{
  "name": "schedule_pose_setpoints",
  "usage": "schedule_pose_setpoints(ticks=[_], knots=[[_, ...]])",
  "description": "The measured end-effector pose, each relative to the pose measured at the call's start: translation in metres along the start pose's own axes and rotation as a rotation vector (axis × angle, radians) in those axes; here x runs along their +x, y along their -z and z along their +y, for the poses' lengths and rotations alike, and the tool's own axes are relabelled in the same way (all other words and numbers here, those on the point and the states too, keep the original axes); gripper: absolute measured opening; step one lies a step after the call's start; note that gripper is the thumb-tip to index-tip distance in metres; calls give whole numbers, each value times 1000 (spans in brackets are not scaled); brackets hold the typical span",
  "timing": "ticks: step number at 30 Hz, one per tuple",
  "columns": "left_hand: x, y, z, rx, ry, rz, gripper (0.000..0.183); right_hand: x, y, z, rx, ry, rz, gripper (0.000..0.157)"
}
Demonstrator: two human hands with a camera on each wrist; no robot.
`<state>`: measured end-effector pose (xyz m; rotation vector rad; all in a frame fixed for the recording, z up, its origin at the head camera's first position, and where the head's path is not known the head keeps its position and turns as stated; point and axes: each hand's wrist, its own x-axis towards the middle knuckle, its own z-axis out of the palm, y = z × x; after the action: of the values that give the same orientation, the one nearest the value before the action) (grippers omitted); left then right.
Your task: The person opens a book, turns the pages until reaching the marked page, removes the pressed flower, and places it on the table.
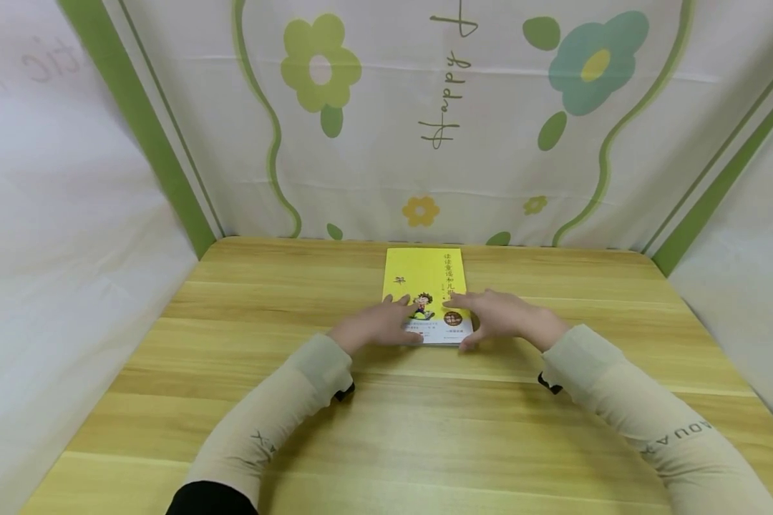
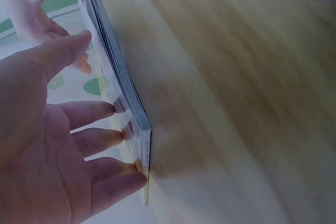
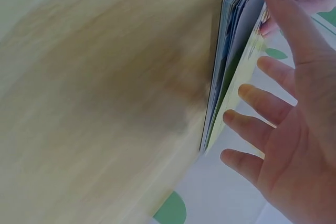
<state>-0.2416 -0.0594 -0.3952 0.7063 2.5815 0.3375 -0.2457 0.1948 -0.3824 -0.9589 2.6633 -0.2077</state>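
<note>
Left hand (image 1: 381, 323) and right hand (image 1: 497, 313), released, fingers spread, are over a rectangular paper book (image 1: 419, 266) on the wood-grained surface (image 1: 399, 429).

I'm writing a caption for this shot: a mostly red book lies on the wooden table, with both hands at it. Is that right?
Not quite: the colour is wrong. The head view shows that the book is mostly yellow, not red. It does lie on the wooden table, with the left hand and right hand at it.
</note>
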Motion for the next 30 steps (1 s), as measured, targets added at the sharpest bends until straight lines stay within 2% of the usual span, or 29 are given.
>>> schedule_pose_setpoints(ticks=[11, 16, 26, 30], knots=[[1, 0, 2, -4, 12, -17, 80, -2, 0, 1, 26, -7, -40, 73], [3, 1, 2, -4, 20, -25, 80, -1, 2, 3, 24, 24, -50, 65], [4, 1, 5, 8, 35, -32, 83, 1, 2, 5, 96, 136, -3, 41], [5, 0, 6, 8, 39, -28, 84, 0, 4, 4, 125, 129, 21, 32]])
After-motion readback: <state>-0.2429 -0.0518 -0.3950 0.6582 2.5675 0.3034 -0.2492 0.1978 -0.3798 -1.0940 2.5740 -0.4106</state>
